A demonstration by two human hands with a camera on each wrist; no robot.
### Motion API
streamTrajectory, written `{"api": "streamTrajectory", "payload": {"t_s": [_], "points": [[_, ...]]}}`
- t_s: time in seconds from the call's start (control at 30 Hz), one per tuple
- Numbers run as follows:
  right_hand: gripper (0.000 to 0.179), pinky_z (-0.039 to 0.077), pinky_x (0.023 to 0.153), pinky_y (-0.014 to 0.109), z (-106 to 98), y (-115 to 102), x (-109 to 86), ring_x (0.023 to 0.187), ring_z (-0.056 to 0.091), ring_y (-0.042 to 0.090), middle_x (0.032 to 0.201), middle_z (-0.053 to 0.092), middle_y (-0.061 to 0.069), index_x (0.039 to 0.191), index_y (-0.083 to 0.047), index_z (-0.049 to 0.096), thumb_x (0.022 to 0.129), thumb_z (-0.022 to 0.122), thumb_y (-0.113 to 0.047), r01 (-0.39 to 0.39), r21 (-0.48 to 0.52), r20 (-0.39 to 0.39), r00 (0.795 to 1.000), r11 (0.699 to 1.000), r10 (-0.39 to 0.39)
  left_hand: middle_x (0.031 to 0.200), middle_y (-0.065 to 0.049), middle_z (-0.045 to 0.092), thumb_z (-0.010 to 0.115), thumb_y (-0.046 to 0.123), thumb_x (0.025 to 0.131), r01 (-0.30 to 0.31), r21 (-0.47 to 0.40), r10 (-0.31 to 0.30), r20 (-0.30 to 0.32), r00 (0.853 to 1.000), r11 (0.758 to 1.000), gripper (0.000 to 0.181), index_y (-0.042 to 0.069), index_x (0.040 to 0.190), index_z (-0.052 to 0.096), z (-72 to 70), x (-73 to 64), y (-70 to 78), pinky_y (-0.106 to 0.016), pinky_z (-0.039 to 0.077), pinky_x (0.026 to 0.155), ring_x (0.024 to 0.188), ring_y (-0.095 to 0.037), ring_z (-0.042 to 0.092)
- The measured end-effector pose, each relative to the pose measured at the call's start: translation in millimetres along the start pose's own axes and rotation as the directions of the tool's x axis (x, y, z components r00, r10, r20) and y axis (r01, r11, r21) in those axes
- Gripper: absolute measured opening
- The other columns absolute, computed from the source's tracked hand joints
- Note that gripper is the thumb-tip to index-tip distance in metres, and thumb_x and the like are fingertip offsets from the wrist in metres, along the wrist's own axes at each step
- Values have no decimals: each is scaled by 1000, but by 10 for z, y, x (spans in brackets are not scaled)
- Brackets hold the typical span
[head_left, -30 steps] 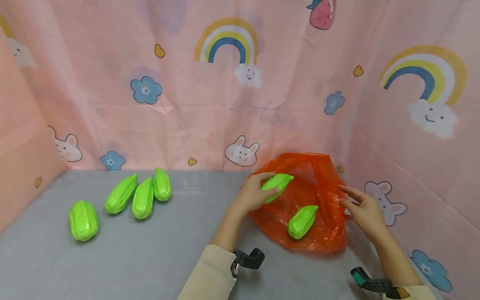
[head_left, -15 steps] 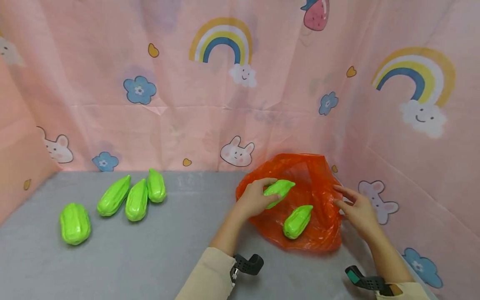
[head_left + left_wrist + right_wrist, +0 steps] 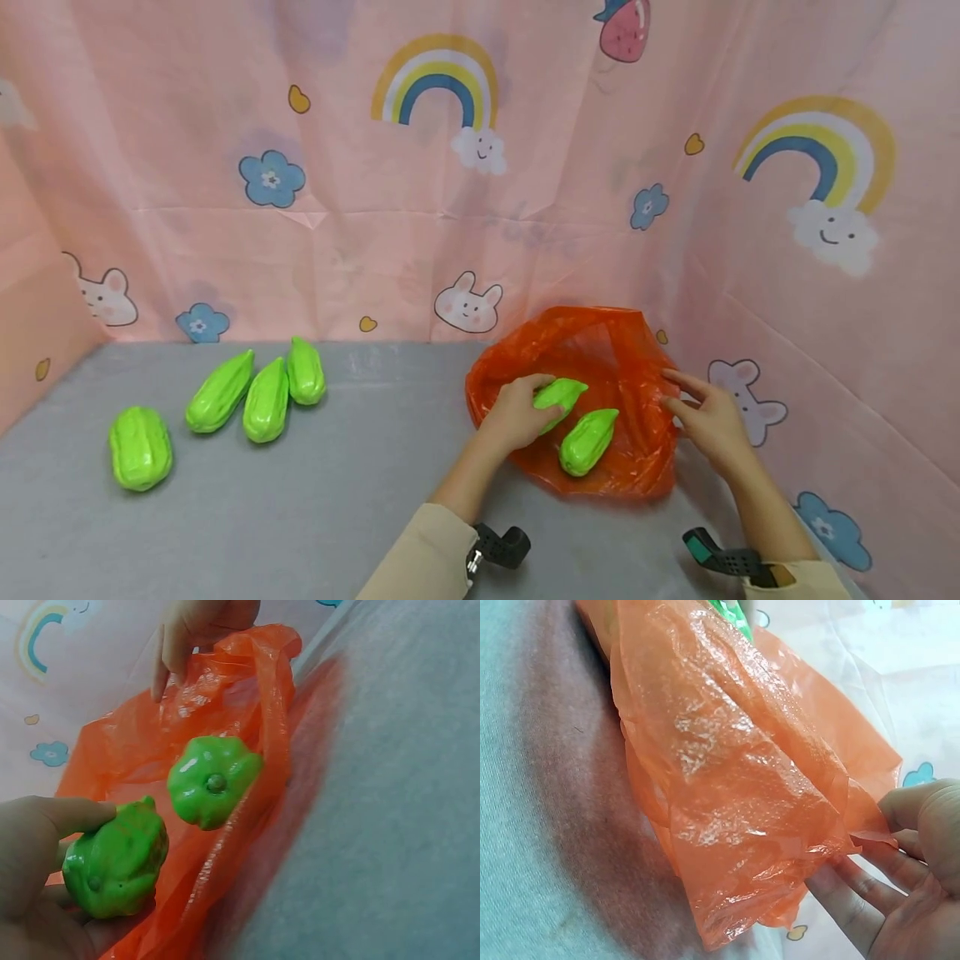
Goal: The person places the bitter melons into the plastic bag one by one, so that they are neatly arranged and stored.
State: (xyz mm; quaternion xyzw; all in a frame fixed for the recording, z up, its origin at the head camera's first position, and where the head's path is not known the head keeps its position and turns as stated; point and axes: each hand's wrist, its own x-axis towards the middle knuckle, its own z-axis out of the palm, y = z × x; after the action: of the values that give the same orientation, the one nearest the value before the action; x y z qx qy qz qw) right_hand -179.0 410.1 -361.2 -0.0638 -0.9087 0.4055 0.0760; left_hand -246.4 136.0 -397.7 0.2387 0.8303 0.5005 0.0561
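My left hand (image 3: pixel 513 414) grips a bright green, ribbed vegetable with a pointed tip (image 3: pixel 561 400), inside the mouth of an orange plastic bag (image 3: pixel 648 471). In the left wrist view, thumb and fingers wrap around this glossy vegetable (image 3: pixel 120 862). Another of the same kind (image 3: pixel 588 442) lies in the bag, just right of the held one. On the bag's right side, my right hand (image 3: pixel 708 421) pinches its edge; the right wrist view shows the thin plastic (image 3: pixel 727 795) between thumb and fingers. Part of the held vegetable is hidden by the left hand.
Several matching green vegetables rest on the grey tabletop (image 3: pixel 337 517) to the left: a blocky one (image 3: pixel 141 448) in front, and slimmer ones (image 3: pixel 266 400) close together behind it. Pink printed cloth (image 3: pixel 360 258) walls the back and sides. Black wrist mounts (image 3: pixel 502 546) are on both forearms.
My left hand has lowered the green vegetable deeper into the bag, toward the other one. The right hand keeps its hold on the bag's edge. The whole view has shifted slightly.
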Motion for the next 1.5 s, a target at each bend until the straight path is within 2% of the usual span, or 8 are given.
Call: {"api": "streamTrajectory", "payload": {"t_s": [0.27,0.47,0.8,1.0,1.1,1.3,1.47,1.5], "points": [[56,61,72,23,-3,-3,-2,129,55,50,156,37,34,154,-3,39,105,52,-27,-23,-8,10,1000,1000,23,124,-2,68,69,29,95,0,-6,0,-4,1000,1000,45,14,137,62,113,-2,7,-31,52,88,101,-14,59],[55,60,72,22,21,-26,18,129,56,50,156,37,33,153,-3,41,105,52,-27,-4,-12,9,1000,1000,4,124,-2,69,69,28,95,-7,8,7,-29,1000,1000,44,14,136,64,169,7,8,-30,52,87,101,-14,61],[55,61,74,23,57,-21,1,131,54,51,157,35,33,154,-2,39,105,51,-25,-26,19,22,999,999,25,123,-4,69,70,27,95,34,-5,-34,-36,999,999,44,13,136,63,273,-41,-37,-33,54,90,102,-14,61],[55,61,74,23,60,-4,2,129,56,49,156,36,33,153,-1,40,105,52,-25,-24,17,23,999,1000,24,125,-5,69,71,25,94,57,4,-56,-58,997,998,46,11,137,62,299,-60,-37,-35,55,94,102,-15,62],[55,61,73,23,60,-1,4,128,57,49,156,37,33,153,-2,41,105,53,-25,-24,13,21,999,1000,24,123,-5,70,71,25,94,47,16,-46,-59,997,999,45,9,136,63,297,-55,-41,-36,55,95,102,-16,62],[55,61,74,23,58,0,5,129,56,50,156,36,33,153,-2,41,105,52,-26,-26,6,24,999,1000,25,114,-5,72,73,24,93,17,36,-14,-58,998,999,43,7,131,67,271,-51,-50,-30,56,86,93,-14,62],[55,60,72,23,42,24,7,125,59,49,156,37,33,153,-2,42,105,52,-27,-10,0,7,1000,1000,10,122,-5,70,73,29,93,45,35,-43,-38,998,998,48,9,136,64,279,-32,-25,-31,55,87,98,-15,61],[55,60,71,23,32,32,6,120,64,41,155,37,33,152,-1,42,105,53,-27,-4,1,0,1000,1000,4,125,-5,69,72,30,93,49,39,-48,-35,998,998,49,10,137,63,285,-26,-11,-32,55,88,100,-16,61]]}}
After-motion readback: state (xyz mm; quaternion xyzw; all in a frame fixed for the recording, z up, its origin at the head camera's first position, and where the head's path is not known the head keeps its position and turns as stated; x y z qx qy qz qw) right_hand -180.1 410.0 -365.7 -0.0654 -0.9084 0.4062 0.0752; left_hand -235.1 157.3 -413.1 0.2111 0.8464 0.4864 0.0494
